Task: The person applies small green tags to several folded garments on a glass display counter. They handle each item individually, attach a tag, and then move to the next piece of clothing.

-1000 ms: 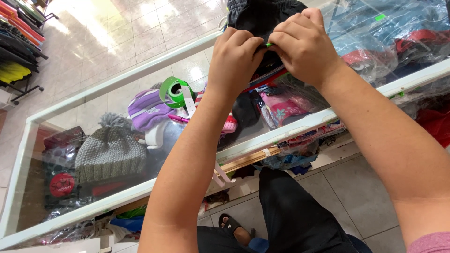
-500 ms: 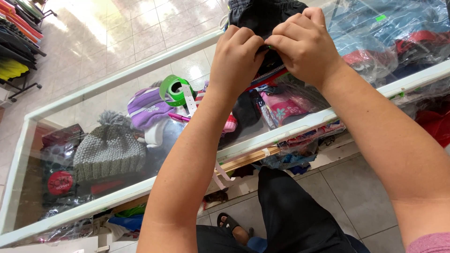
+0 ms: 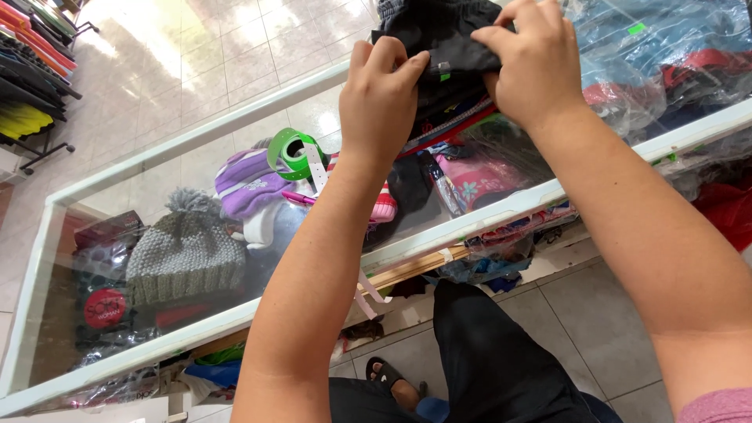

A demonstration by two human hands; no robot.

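Pinched in both grips, left hand (image 3: pixel 381 98) and right hand (image 3: pixel 535 66), black folded fabric garment (image 3: pixel 446 47) above glass-topped table (image 3: pixel 196 149), folding seemingly unfinished.

Pinched black cloth (image 3: pixel 446 35) with left hand (image 3: pixel 381 102) and right hand (image 3: pixel 533 66) above glass counter (image 3: pixel 196 141); grey beanie (image 3: pixel 184 251), green tape (image 3: pixel 294 153) lay nearby.

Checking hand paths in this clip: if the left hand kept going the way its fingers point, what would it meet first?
The left hand already pinches the black garment; straight on it would likely press further into that cloth, toward the right hand, though depth is unclear.
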